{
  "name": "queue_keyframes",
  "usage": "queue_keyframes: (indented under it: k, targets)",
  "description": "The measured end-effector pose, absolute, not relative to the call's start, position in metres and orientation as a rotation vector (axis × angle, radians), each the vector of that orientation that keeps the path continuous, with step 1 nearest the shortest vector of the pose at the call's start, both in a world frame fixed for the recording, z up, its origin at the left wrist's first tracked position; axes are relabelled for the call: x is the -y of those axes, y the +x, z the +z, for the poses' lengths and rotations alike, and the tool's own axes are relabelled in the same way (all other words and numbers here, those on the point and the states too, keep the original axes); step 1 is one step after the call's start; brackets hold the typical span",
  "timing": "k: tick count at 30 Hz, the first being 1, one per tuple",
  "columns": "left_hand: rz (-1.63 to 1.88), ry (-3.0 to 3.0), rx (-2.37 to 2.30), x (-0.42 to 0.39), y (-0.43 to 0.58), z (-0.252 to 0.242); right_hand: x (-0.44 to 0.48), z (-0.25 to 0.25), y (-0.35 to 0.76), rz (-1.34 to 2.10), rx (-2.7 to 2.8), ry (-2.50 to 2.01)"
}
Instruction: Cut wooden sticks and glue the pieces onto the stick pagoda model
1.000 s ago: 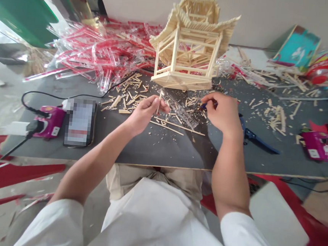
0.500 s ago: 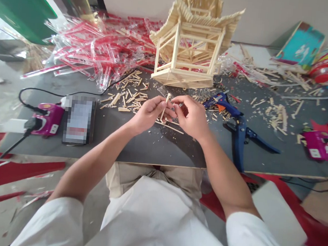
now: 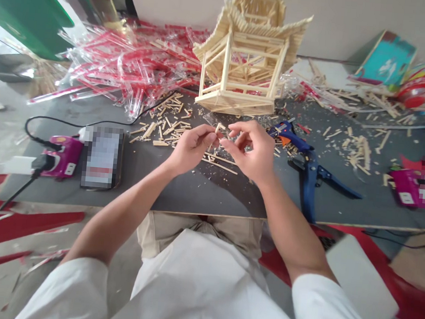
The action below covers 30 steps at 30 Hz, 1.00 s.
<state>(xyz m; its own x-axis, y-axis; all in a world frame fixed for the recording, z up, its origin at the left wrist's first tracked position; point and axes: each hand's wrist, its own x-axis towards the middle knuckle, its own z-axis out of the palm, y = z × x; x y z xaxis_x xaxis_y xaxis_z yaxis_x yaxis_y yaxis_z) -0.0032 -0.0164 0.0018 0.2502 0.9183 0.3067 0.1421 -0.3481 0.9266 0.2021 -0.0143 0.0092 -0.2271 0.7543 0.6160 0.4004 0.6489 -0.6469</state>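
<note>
My left hand (image 3: 193, 148) pinches a short wooden stick (image 3: 218, 128) between thumb and fingers, above the dark table. Just to its right, my right hand (image 3: 252, 148) has its thumb and fingers parted, with nothing visible between them. The right thumb tip is very close to the stick; whether it touches I cannot tell. Two longer thin sticks (image 3: 221, 166) lie on the table below the hands. Behind the hands stands a pavilion model (image 3: 225, 76) built of wooden sticks, with a curved, ribbed roof.
To the right lie a blue glue gun (image 3: 292, 135) and a blue hand cutter (image 3: 310, 183). Cut stick pieces (image 3: 163, 125) are scattered on the left. Red-and-clear plastic wrappers (image 3: 131, 63) pile up behind them. A phone (image 3: 102, 157) lies near a purple power socket (image 3: 64, 156) with cables.
My right hand has moved slightly right, and its fingers have opened away from the stick. My left hand still holds the stick, which now shows less of its length.
</note>
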Motion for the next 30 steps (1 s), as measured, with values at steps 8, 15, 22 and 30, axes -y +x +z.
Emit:
queue_keyframes:
  k: [8, 15, 22, 30]
  targets:
    - [1.103, 1.895, -1.032, 0.019, -0.003, 0.004, 0.017, 0.017, 0.202, 0.263, 1.861, -0.948]
    - [1.064, 1.909, -1.031, 0.020, -0.004, 0.006, 0.018, 0.017, 0.200, 0.245, 1.857, -0.955]
    - [1.007, 1.845, -0.984, 0.023, -0.003, 0.007, 0.019, 0.017, 0.202, 0.301, 1.876, -0.912]
    - [1.068, 1.416, -0.951, 0.016, -0.005, 0.000, 0.000, 0.021, 0.230, 0.110, 1.805, -1.191]
